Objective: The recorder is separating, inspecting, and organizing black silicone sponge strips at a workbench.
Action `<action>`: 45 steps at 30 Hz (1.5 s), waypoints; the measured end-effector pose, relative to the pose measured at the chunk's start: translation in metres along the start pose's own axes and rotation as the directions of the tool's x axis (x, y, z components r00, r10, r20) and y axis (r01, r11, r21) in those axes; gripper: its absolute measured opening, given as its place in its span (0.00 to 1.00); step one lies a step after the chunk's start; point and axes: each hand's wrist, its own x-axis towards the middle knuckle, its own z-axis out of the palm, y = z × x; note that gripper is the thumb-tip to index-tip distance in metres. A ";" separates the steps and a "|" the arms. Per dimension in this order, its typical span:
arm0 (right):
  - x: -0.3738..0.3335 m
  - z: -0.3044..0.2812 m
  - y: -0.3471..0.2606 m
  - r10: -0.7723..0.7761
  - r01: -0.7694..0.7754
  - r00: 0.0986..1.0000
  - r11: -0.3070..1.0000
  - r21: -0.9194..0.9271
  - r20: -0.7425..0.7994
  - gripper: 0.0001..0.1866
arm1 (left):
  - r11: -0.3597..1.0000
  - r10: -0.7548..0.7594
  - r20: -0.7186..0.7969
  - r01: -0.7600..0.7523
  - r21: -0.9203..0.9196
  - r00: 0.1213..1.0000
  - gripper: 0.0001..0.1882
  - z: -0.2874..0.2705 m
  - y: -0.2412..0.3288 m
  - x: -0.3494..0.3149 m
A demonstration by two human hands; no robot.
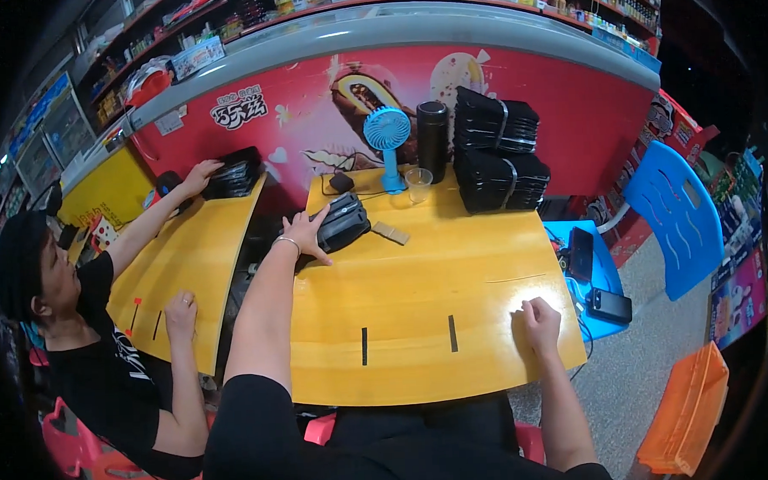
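Spreading wide, head view: L hand point(306, 232) on blk bundle point(344, 222), rear L of table point(411, 281). R hand point(541, 323) curled narrow, nr R edge. Tan strip point(390, 233) just R of bundle; blue fan point(389, 131) behind, beside blk flask point(432, 141); strapped blk stacks point(502, 181) rear R. Clear cup point(418, 186): contents unclear. Orange crate point(684, 411) on floor, R. Co-worker's hand point(202, 176) at blk packs point(238, 174), L table point(181, 247).

A blue fan point(388, 130) stands on the yellow table point(407, 290), a clear cup point(418, 187) and a black cylinder point(433, 141) to its right; farther right is a blue chair point(675, 225) (two dark devices point(610, 306) lie on its seat point(603, 270)); an orange crate point(684, 411) sits on the floor point(637, 341); behind, a red panel point(578, 115) shows ice creams point(369, 92).
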 end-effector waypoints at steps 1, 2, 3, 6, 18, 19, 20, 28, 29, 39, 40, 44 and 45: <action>0.000 0.001 0.000 0.004 -0.003 1.000 0.999 0.035 -0.013 0.10 | 1.000 -0.004 0.004 0.004 0.000 1.000 0.73 0.004 -0.003 0.000; 0.001 0.002 0.002 0.006 -0.006 1.000 0.999 0.037 -0.008 0.10 | 1.000 -0.007 -0.016 0.007 -0.022 1.000 0.70 0.008 -0.005 0.000; 0.001 0.001 0.004 0.004 -0.004 1.000 1.000 0.017 -0.002 0.10 | 0.999 -0.010 -0.033 0.009 -0.043 0.999 0.68 0.011 -0.005 -0.003; 0.002 0.002 0.007 -0.008 0.008 1.000 1.000 -0.002 -0.004 0.10 | 0.998 -0.051 -0.098 0.047 -0.049 0.994 0.63 0.019 -0.003 -0.012; -0.002 0.002 0.013 -0.088 0.088 0.996 0.996 -0.009 -0.035 0.10 | 0.955 -0.145 -0.209 0.082 -0.284 0.967 0.59 0.041 0.009 -0.109; -0.002 0.002 0.011 -0.083 0.083 0.996 0.997 -0.008 -0.038 0.10 | 0.916 -0.175 -0.190 0.088 -0.393 0.966 0.59 0.043 0.005 -0.118; -0.002 0.001 0.009 -0.095 0.095 0.995 0.995 -0.011 -0.038 0.10 | 0.878 -0.124 -0.223 0.002 -0.479 0.967 0.57 0.047 -0.002 -0.125; -0.004 0.000 0.007 -0.085 0.084 0.995 0.996 -0.035 -0.042 0.10 | -0.623 0.031 -0.254 -0.180 -0.761 0.967 0.44 0.028 0.063 -0.235; -0.003 0.001 0.008 -0.098 0.097 0.994 0.995 -0.038 -0.039 0.10 | -0.757 0.082 -0.399 -0.203 -0.621 0.913 0.44 0.023 0.090 -0.246; -0.005 0.005 0.017 -0.168 0.168 0.986 0.986 0.012 -0.016 0.09 | -0.899 0.098 -0.486 -0.132 -0.417 0.868 0.52 0.037 0.164 -0.267; -0.004 0.005 0.016 -0.164 0.163 0.986 0.987 -0.007 -0.020 0.10 | -0.911 0.071 -0.451 -0.127 -0.392 0.890 0.51 0.038 0.166 -0.272; -0.004 0.006 0.017 -0.152 0.152 0.988 0.988 0.019 -0.017 0.09 | -0.896 0.096 -0.438 -0.114 -0.429 0.894 0.54 0.034 0.165 -0.282; -0.005 0.006 0.014 -0.150 0.150 0.989 0.988 0.018 -0.011 0.09 | -0.897 0.093 -0.433 -0.113 -0.427 0.896 0.54 0.034 0.165 -0.282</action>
